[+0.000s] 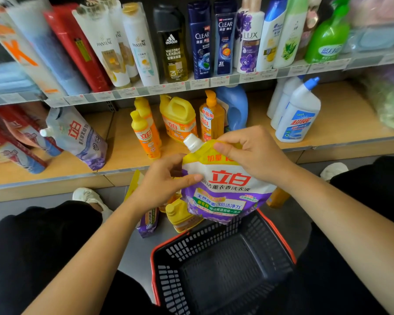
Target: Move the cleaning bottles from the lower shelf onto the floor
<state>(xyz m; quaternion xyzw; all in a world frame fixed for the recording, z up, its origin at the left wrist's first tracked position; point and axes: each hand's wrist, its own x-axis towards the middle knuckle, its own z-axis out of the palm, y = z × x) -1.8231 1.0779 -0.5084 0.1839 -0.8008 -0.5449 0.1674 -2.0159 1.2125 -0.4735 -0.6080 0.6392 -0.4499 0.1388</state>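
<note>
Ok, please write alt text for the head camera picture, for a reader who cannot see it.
The left hand and right hand hold a yellow and purple detergent pouch above a black basket on the floor. Yellow bottles stand on the lower shelf behind.

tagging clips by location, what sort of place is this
Most likely a shop aisle: a strip of price tags, branded shampoo bottles shelved above cleaning bottles, and a shopping basket.

Head camera looks forward and down, close on shelves [214, 87] and floor [137, 246].
</note>
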